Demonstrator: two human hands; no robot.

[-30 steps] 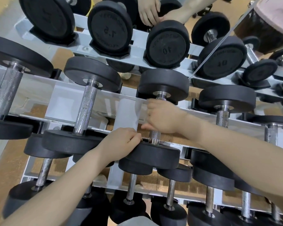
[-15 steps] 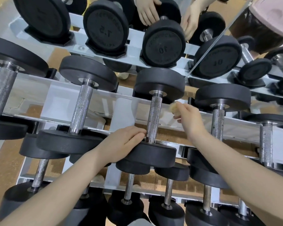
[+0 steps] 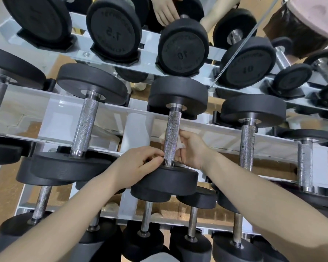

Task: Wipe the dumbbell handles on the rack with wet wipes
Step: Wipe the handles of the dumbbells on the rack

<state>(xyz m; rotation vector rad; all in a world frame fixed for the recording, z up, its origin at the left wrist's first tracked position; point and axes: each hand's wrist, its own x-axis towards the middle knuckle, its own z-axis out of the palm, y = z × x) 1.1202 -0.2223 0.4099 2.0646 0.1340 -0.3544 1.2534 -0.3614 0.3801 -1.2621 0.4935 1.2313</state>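
Rack: a pale grey metal rack (image 3: 134,133) with several tiers, each carrying black dumbbells with knurled steel handles; a mirror behind it repeats the top tier.
Dumbbell being cleaned: the middle dumbbell (image 3: 169,178) on the middle tier, lying front to back, its near weight just under both hands and its far weight up against the rear rail.
Handle: the handle (image 3: 172,135) runs between the two weights and is bare along most of its length.
Wet wipe: a white wet wipe (image 3: 179,143) sits behind and to the right of the handle's lower half, with a bit also showing to the left of the handle.
Right hand: the right hand (image 3: 192,148) is curled loosely, fingers pressing the wipe against the right side of the handle.
Left hand: the left hand (image 3: 140,167) rests on top of the near weight, fingers bent and pinched together at the base of the handle; whether it grips a corner of the wipe cannot be told.
Neighbours: a dumbbell to the left (image 3: 83,129) and another to the right (image 3: 248,142) lie untouched on the same tier.
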